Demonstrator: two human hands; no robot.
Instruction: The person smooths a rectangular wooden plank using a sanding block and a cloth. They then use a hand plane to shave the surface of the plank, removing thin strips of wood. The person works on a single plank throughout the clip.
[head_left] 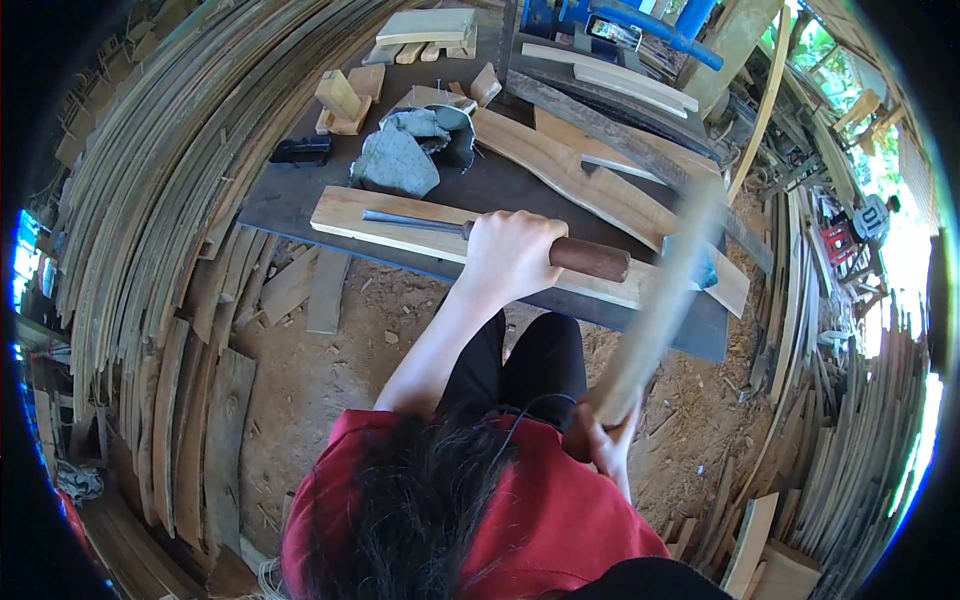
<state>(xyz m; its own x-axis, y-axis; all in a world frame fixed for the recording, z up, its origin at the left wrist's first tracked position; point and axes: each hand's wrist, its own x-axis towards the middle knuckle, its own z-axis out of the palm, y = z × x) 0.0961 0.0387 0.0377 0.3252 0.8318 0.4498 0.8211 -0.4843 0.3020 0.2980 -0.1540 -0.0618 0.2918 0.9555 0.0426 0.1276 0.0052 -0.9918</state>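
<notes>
A chisel (592,259) with a brown wooden handle lies along a pale wooden board (345,213) at the near edge of the bench. My left hand (515,252) is closed round the chisel, its metal blade pointing left over the board and its handle end sticking out to the right. My right hand (607,440), low and near my body, grips the lower end of a pale wooden club (655,310). The club slants up and away, its upper end blurred, passing in front of the board's right part beyond the chisel's handle end.
The dark bench (285,195) carries a crumpled grey piece (400,155), a curved plank (570,175), small wood blocks (340,97) and a dark object (301,151). Blue clamp-like metalwork (660,38) stands behind. Long strips (170,200) are stacked left. Someone (873,215) is at far right.
</notes>
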